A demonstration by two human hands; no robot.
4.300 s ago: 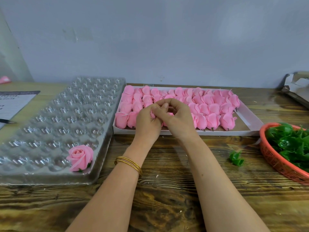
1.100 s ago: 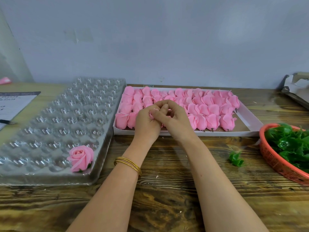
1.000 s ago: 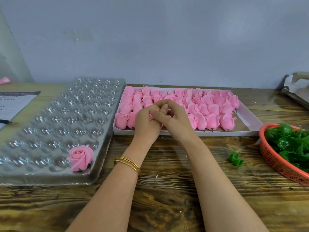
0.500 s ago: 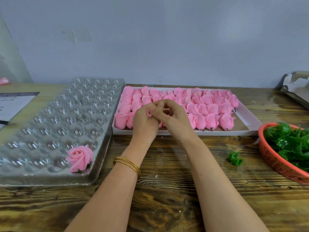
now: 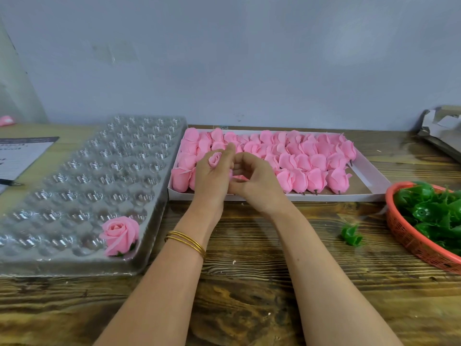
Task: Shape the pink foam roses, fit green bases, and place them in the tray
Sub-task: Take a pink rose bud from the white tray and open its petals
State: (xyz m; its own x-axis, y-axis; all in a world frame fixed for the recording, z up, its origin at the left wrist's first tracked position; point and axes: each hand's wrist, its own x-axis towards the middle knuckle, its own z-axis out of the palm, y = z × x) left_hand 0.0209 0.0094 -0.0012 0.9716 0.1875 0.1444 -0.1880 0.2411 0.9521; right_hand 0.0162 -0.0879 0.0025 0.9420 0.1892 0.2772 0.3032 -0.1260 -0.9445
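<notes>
My left hand (image 5: 212,178) grips a small pink foam rose (image 5: 215,158), whose bud shows above the fingers. My right hand (image 5: 257,183) is just to its right, fingers curled toward the rose's lower petals; its fingertips are partly hidden. Both hands hover over the front edge of a white box (image 5: 369,176) filled with several unshaped pink roses (image 5: 314,163). A clear plastic cell tray (image 5: 74,176) lies to the left with one finished rose (image 5: 119,234) in its near right corner. A loose green base (image 5: 351,236) lies on the table.
An orange basket (image 5: 409,236) of green bases (image 5: 434,211) sits at the right edge. A paper sheet (image 5: 17,156) and a pen (image 5: 11,182) lie far left. Torn cardboard (image 5: 441,128) lies at the back right. Bare wooden table (image 5: 249,283) stretches in front.
My hands have parted slightly. The left hand has turned, so the rose bud now shows above its fingers; the right hand has drawn a little to the right.
</notes>
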